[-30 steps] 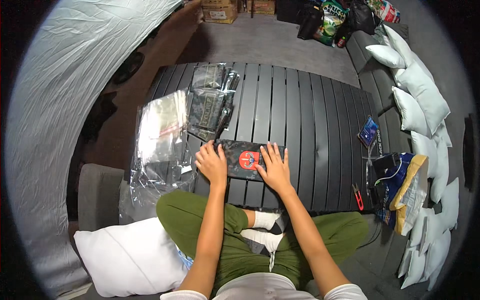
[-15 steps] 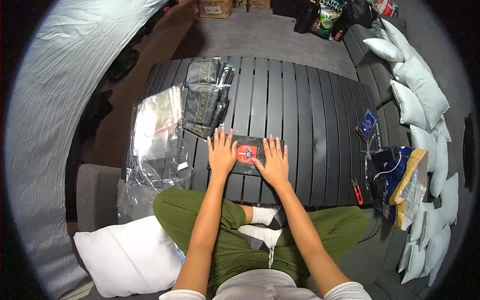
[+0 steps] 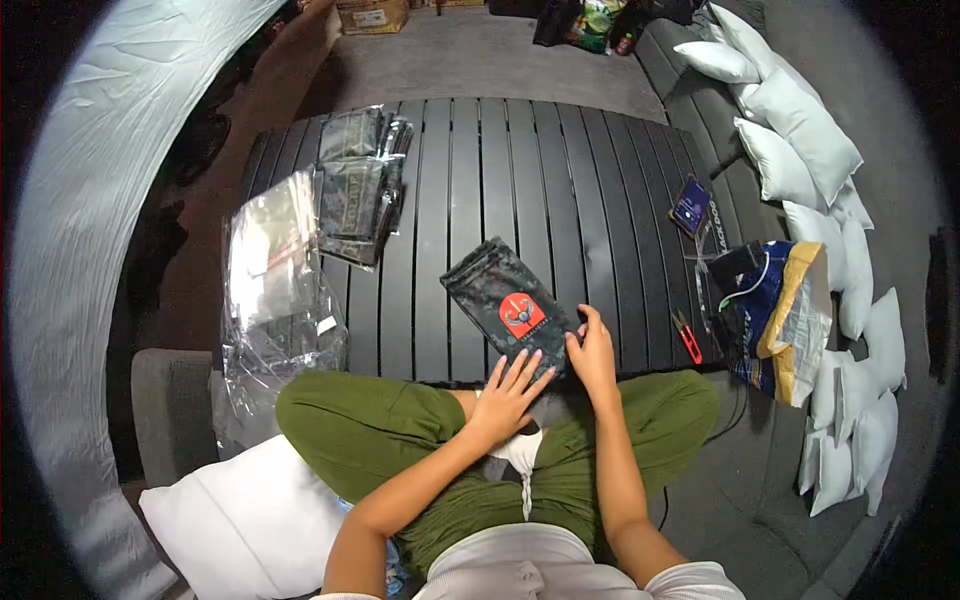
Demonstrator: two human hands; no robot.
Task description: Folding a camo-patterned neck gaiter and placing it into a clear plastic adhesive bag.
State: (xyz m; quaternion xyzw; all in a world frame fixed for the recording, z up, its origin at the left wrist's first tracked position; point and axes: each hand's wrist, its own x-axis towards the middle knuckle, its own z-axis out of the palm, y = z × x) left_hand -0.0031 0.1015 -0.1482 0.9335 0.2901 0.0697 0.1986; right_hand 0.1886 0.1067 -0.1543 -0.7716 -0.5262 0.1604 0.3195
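Observation:
A folded dark camouflage cloth [image 3: 481, 280] with a red emblem lies slanted on the black slatted table [image 3: 440, 330], near its front edge. My left hand [image 3: 508, 400] rests on the cloth's near end, fingers stretched and spread. At the right side of that same end is my right hand [image 3: 592, 355], thumb and fingers apart beside the cloth's edge. Left of it on the table, a stack of clear-bagged dark camouflage cloths [image 3: 352, 195] lies in overlapping piles. Shiny clear plastic bags [image 3: 270, 250] are spread along the table's left edge.
To the right are red-handled thread snips [image 3: 688, 340], a phone [image 3: 690, 205] and a blue and gold bag [image 3: 790, 310]. White pillows [image 3: 800, 130] line the grey sofa on the right. Another white pillow [image 3: 250, 520] sits at my left.
The cloth has been turned from lying straight to a slant. My left hand has come back to its near end, and my right hand has shifted to its right side. The view has shifted.

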